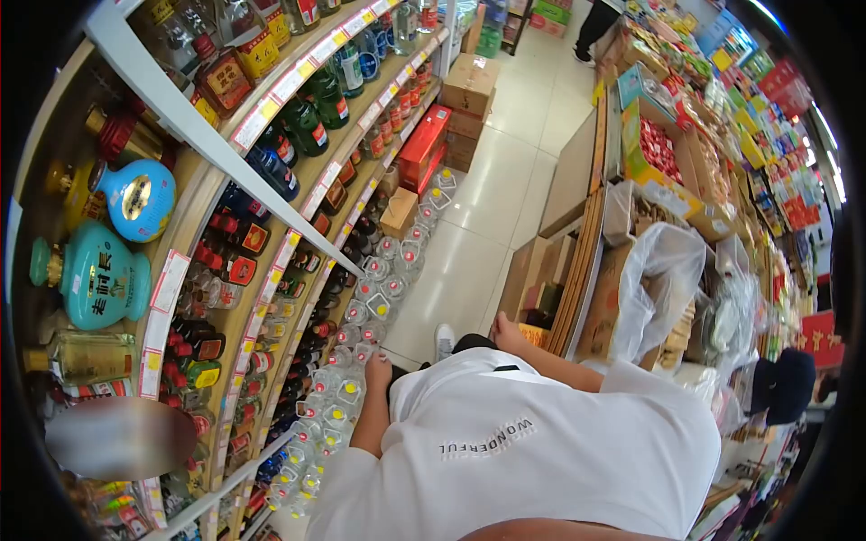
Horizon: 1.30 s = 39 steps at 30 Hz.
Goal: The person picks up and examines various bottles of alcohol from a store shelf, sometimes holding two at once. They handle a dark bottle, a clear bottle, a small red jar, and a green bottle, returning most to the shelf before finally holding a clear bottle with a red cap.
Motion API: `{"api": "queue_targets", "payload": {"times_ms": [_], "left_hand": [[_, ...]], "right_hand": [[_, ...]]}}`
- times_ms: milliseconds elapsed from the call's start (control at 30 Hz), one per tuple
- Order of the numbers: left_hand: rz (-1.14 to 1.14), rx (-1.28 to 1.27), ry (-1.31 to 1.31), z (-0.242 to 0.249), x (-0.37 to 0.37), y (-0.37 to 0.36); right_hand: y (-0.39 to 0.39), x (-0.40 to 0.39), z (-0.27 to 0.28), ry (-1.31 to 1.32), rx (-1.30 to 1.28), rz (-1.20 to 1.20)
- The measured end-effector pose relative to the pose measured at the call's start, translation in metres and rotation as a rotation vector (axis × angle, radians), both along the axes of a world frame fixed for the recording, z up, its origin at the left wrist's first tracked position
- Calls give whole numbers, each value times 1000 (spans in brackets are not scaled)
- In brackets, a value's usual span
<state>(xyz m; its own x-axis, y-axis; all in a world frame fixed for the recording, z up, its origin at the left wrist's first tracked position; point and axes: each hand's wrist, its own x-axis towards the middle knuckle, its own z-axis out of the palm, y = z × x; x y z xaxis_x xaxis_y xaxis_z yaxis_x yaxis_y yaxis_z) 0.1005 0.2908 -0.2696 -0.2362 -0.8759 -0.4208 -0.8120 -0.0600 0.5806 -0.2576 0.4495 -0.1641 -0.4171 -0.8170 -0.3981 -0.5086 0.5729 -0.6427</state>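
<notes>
My left hand hangs low with its fingers curled in, above a row of clear plastic jugs that stand on the floor along the shelf. Nothing shows in it. On the other side, my right hand is also down, its fingers bent together and partly turned from view, with no object visible in it. It is nearest the low wooden display stand, apart from it as far as I can see. Between the hands are my white shirt and one pale shoe on the tiles.
Curved shelves of bottles rise on the left, with a turquoise bottle close by. Cardboard boxes are stacked farther along the tiled aisle. Plastic bags and packaged goods fill the right. A person's dark-trousered leg shows ahead.
</notes>
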Motion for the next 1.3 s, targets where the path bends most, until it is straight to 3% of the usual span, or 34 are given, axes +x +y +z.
{"api": "queue_targets", "payload": {"times_ms": [167,233,333,400,467,567,700,767,833,900,967,1033,1133,1300], "left_hand": [[162,-17,218,5,-40,-40],[121,-6,97,-10,-36,-48],[-234,-134,-197,-56,-10,-43],[-419,68,-395,-110,11,-31],[-288,346,-479,-113,7,-17],[82,442,-324,-93,-42,-6],[-199,492,-247,-102,-127,-52],[-200,475,-296,-65,-192,-94],[-240,215,-207,-133,-230,-125],[-509,-49,-149,-139,-281,-170],[187,285,167,-117,-346,-202],[213,172,285,-95,-385,-224],[291,238,400,-38,-416,-237],[547,280,330,-40,-402,-192]], "right_hand": [[-2,-44,-31,-54,-33,-31],[-20,-55,-26,-40,-35,-66],[-44,-68,-18,-96,4,-84],[-52,-86,-7,-125,-22,32],[-58,-108,-27,-218,-25,42],[-87,-151,-18,-162,94,38],[-144,-213,-10,-55,31,135],[-178,-248,-5,-22,19,189],[-210,-285,6,-11,12,188],[-237,-323,12,-14,-1,165],[-265,-362,14,-31,-29,133],[-287,-396,16,12,-74,121],[-313,-424,21,-14,-45,96],[-360,-454,17,21,-17,309]]}}
